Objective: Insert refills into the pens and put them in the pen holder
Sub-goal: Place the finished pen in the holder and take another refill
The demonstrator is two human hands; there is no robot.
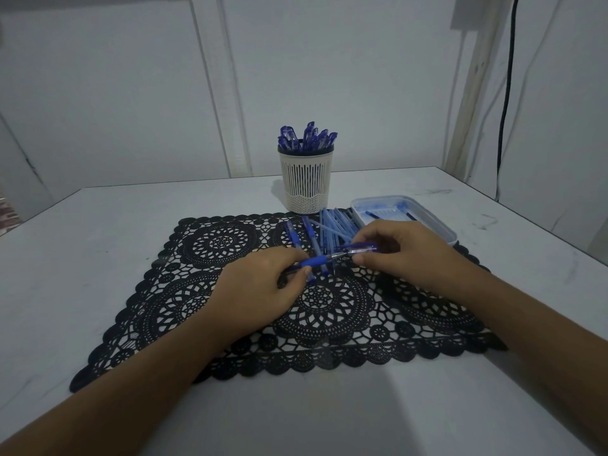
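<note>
The left hand [263, 287] curls its fingers to pinch the blue rubber-grip end of a pen [332, 256], and the right hand [404, 255] pinches its clear barrel, over a black lace mat [197, 291]. Just beyond the hands lie loose pens and refills [335, 225]. Farther back stands a slotted white pen holder [306, 182], with a shallow tray [441, 225] beyond the right hand, on the pale tabletop [98, 241].
</note>
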